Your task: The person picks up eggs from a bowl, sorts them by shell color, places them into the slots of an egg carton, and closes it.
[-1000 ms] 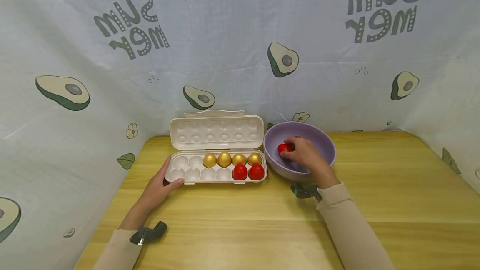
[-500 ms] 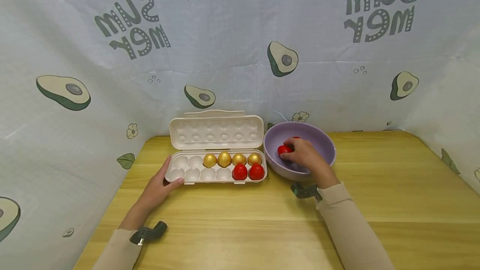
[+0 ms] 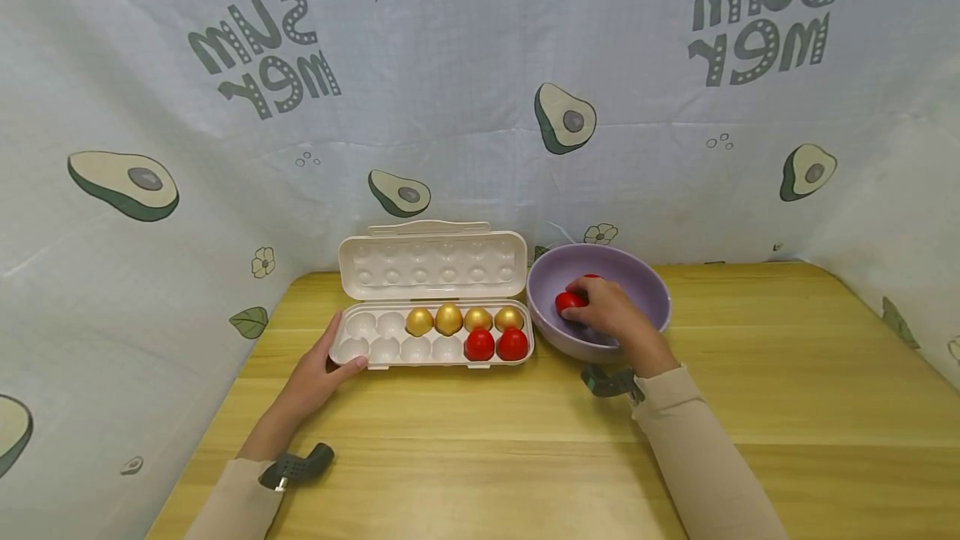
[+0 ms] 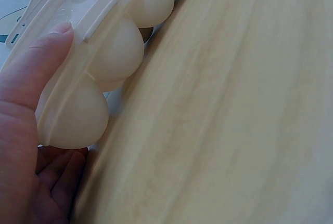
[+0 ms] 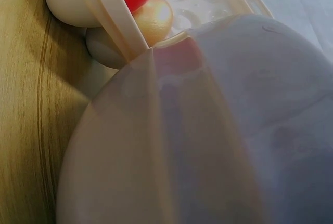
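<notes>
My left hand [image 3: 309,380] grips the left end of a white plastic egg carton [image 3: 432,366], thumb over its rim. In the left wrist view the thumb [image 4: 39,65] lies on the edge and the other fingers [image 4: 58,177] are curled by the underside. Several golden eggs [image 3: 448,320] sit in the back row; two red eggs [image 3: 480,345] fill the right end of the front row. Inside a purple bowl [image 3: 652,277], my right hand [image 3: 611,311] pinches a red egg [image 3: 570,302]. Another red egg [image 3: 592,277] shows partly behind the fingers. The right wrist view shows only the bowl's outside [image 5: 156,146], not the hand.
The carton's lid [image 3: 432,265] stands raised behind it, near a printed cloth [image 3: 465,90] that hangs around the back and sides. The bowl stands close against the carton's right end. Bare wooden table [image 3: 465,457] lies in front and to the right.
</notes>
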Action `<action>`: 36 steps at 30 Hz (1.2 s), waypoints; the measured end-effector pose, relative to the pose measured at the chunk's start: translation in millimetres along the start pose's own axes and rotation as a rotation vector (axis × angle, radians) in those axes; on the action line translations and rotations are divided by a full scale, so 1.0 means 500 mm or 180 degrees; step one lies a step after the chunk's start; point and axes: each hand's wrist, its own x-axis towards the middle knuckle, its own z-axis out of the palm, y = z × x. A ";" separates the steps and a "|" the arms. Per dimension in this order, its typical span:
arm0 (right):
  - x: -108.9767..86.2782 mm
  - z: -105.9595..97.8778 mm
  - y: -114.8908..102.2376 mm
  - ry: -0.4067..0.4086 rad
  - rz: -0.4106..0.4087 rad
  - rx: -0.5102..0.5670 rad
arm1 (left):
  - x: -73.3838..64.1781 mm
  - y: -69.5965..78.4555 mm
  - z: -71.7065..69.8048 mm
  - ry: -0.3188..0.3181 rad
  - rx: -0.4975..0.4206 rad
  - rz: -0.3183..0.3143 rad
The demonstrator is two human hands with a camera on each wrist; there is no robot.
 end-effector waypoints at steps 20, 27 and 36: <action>-0.001 0.002 0.001 0.0054 -0.0050 -0.0056 | -0.002 -0.001 0.002 -0.0001 -0.0020 0.0000; -0.003 0.002 0.002 0.0063 -0.0059 0.0117 | -0.002 -0.001 0.001 0.0023 -0.0001 0.0007; -0.003 0.000 0.004 0.0222 -0.0131 0.0389 | -0.001 0.000 0.002 -0.0001 0.0023 -0.0019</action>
